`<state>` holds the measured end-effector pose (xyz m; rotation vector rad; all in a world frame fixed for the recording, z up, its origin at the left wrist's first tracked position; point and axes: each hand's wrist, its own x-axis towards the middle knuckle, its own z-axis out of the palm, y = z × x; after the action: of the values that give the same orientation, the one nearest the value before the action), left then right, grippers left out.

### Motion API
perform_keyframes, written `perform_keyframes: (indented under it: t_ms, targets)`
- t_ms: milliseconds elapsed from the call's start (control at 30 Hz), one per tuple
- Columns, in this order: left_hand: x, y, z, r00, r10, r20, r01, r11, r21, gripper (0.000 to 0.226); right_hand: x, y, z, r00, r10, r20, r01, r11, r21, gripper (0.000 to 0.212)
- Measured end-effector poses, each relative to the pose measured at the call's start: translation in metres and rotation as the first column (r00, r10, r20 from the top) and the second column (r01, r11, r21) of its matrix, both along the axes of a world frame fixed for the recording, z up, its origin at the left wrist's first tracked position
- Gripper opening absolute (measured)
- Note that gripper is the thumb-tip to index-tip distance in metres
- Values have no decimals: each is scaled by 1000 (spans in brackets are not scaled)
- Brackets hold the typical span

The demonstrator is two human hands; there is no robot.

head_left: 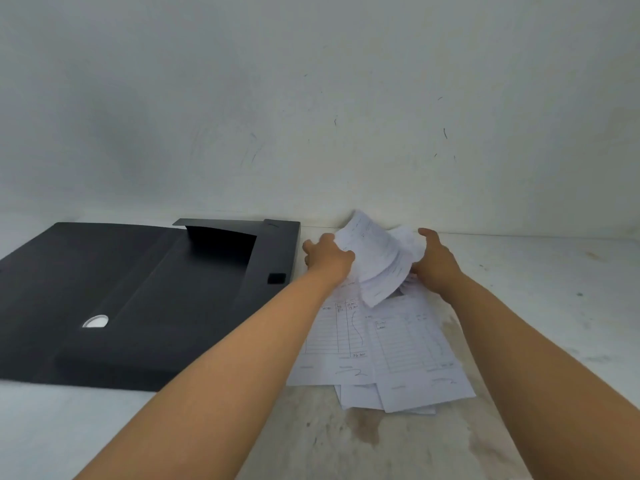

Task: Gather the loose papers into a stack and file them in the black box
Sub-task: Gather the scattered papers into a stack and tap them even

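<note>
A black box file [145, 299] lies open and flat on the left of the white table, its tray facing up. To its right, several loose white printed sheets [398, 348] lie overlapping on the table. Further back, a curled bundle of papers [377, 261] is lifted off the table between both hands. My left hand [329, 258] grips the bundle's left side, close to the box's right edge. My right hand [436, 261] holds its right side, fingers curled around the sheets. The bundle bends and fans downward at its near end.
A white wall [311, 116] with faint pen marks rises right behind the table. The table surface [363, 434] in front of the sheets is stained brownish. A white round hole [95, 321] shows in the box's spine.
</note>
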<state>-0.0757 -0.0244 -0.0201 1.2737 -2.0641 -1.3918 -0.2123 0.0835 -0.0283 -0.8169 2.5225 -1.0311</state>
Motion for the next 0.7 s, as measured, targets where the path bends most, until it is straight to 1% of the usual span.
perform_keyframes:
  t_ms: [67, 133, 233, 267, 333, 400, 467, 533, 600, 700]
  targets:
    - [-4, -10, 0, 986, 106, -127, -84, 982, 169, 66, 1, -1, 1, 996, -49, 72, 52, 998, -36, 71]
    - [-10, -23, -2, 959, 178, -221, -97, 938, 332, 74, -2, 0, 2, 980, -103, 173, 119, 989, -85, 77]
    - [-29, -52, -31, 943, 232, -237, -106, 888, 447, 73, -6, 2, 3, 963, -173, 207, 199, 974, -107, 78]
    - [-26, -50, -26, 944, 231, -234, -101, 880, 464, 71, -7, 4, 3, 961, -193, 200, 218, 970, -109, 76]
    - [-15, -35, -6, 939, 238, -249, -113, 896, 429, 61, -10, 7, 4, 957, -234, 173, 254, 962, -103, 66]
    - [-11, -30, 4, 940, 220, -260, -128, 935, 330, 50, -16, 10, 4, 957, -265, 116, 275, 958, -80, 45]
    - [-9, -31, 11, 939, 207, -274, -146, 963, 228, 48, -20, 13, 4, 961, -272, 48, 274, 961, -40, 28]
    - [-6, -32, 21, 922, 200, -331, -148, 973, 176, 42, -22, 15, 5, 966, -258, -11, 258, 966, 0, 18]
    - [-3, -36, 32, 897, 204, -391, -152, 975, 161, 37, -22, 15, 5, 968, -249, -34, 249, 968, 16, 18]
    - [-2, -45, 43, 858, 180, -482, -100, 977, 188, 48, -20, 12, 6, 969, -244, -34, 245, 970, 8, 22]
